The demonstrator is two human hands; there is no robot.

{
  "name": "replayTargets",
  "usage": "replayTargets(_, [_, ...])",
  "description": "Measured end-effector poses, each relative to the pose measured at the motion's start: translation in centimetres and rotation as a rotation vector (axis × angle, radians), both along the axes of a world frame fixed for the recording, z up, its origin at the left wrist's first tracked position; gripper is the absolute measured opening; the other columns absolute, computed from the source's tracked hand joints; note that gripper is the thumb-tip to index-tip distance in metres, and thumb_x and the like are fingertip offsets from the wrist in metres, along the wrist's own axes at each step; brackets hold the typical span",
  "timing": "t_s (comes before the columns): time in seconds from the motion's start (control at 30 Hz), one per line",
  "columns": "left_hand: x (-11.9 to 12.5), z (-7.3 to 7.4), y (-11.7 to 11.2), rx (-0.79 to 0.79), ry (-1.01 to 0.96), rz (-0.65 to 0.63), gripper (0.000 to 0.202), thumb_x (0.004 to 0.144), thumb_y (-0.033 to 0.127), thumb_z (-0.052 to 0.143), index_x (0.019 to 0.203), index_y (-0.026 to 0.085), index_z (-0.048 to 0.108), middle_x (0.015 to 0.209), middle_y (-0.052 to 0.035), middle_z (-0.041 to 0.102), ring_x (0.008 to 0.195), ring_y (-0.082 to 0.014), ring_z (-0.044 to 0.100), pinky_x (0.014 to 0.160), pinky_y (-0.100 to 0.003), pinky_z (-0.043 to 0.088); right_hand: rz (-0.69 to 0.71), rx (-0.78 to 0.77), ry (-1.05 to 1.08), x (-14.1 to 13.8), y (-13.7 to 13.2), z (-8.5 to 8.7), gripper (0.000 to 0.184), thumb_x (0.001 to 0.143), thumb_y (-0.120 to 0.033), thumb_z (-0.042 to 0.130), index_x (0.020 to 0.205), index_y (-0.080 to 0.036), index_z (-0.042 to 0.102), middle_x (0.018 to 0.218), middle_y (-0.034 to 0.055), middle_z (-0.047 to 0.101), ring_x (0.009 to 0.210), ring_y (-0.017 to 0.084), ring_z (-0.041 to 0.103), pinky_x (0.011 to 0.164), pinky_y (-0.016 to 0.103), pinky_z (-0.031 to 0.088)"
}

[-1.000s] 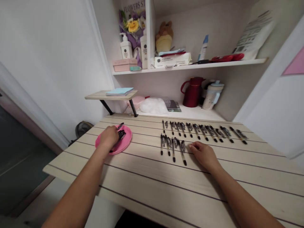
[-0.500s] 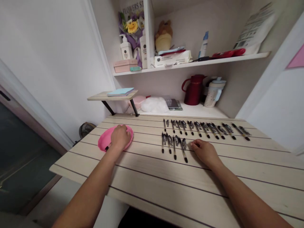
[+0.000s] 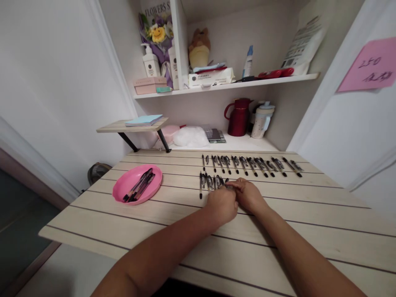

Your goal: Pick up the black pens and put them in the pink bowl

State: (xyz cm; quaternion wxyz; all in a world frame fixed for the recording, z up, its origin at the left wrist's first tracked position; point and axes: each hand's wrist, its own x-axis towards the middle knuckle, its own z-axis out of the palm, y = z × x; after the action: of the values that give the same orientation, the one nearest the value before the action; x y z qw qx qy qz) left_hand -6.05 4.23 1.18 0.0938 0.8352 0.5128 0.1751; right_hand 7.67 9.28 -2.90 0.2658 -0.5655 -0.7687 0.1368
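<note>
Working with both hands at the right end of the near row of pens [image 3: 201,187] on the table [image 3: 177,202]. Curling the left hand [image 3: 221,204] narrow and showing mostly its back, so hiding its fingertips; not being able to tell about any pen inside. Drawing thumb and fingertips of the right hand [image 3: 249,194] close together too, right against the left hand, over something dark and mostly covered; not being able to tell between gripping and merely touching it.

Seeing a longer far row of pens [image 3: 203,162] behind, with short dark pieces [image 3: 207,159], apparently caps, beside them. Seeing also a loose bundle of pens [image 3: 139,185] slanting inside the pink dish [image 3: 122,183], well apart to the left.

For working well here, probably best keeping both grips light, steadying with one hand while adjusting with the other. Best matching the slant and spacing of the neighbours, lining up the near ends and leaving a slim gap for picking up again. With fingers so crowded, probably risking rolling a round barrel or knocking a neighbour askew; so best opening fingers slowly and lifting straight up, rather than sweeping sideways.
</note>
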Motion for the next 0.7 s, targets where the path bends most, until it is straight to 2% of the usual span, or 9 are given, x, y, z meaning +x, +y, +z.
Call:
replayTargets(0.23, [0.3, -0.5, -0.1, 0.005, 0.047, 0.012, 0.021, 0.072, 0.022, 0.052, 0.088, 0.013, 0.061, 0.087, -0.0182, 0.058, 0.074, -0.0288, 0.059, 0.066, -0.041, 0.045, -0.048, 0.010, -0.129, 0.3, 0.1, 0.7, 0.033, 0.077, -0.015, 0.046, 0.097, -0.029, 0.068, 0.086, 0.0046, 0.061, 0.075, 0.015, 0.056, 0.064, 0.023, 0.036])
replayTargets(0.37, [0.1, -0.1, -0.5, -0.003, 0.132, 0.004, 0.023, 0.073, 0.024, 0.049, 0.089, 0.011, 0.060, 0.086, -0.0195, 0.059, 0.075, -0.0309, 0.060, 0.064, -0.041, 0.046, -0.098, 0.018, -0.173, 0.7, -0.1, 1.2, 0.033, 0.079, -0.017, 0.043, 0.097, -0.029, 0.068, 0.087, 0.0055, 0.061, 0.071, 0.015, 0.056, 0.061, 0.024, 0.034])
replayTargets(0.47, [0.0, 0.5, -0.8, -0.043, 0.208, 0.015, 0.025, 0.075, 0.024, 0.046, 0.092, 0.012, 0.060, 0.087, -0.0169, 0.061, 0.080, -0.0287, 0.060, 0.067, -0.039, 0.047, -0.148, 0.010, -0.187, 1.0, -0.2, 1.4, 0.032, 0.079, -0.018, 0.044, 0.096, -0.029, 0.068, 0.087, 0.0059, 0.061, 0.070, 0.015, 0.055, 0.060, 0.024, 0.033])
replayTargets(0.7, [-0.3, 0.7, -0.4, -0.103, 0.251, 0.079, 0.026, 0.071, 0.015, 0.044, 0.092, 0.012, 0.058, 0.087, -0.0143, 0.064, 0.082, -0.0255, 0.060, 0.069, -0.035, 0.047, -0.181, 0.020, -0.149, 1.1, -0.5, 2.1, 0.030, 0.078, -0.018, 0.044, 0.094, -0.027, 0.068, 0.089, 0.0055, 0.062, 0.072, 0.015, 0.054, 0.060, 0.024, 0.032])
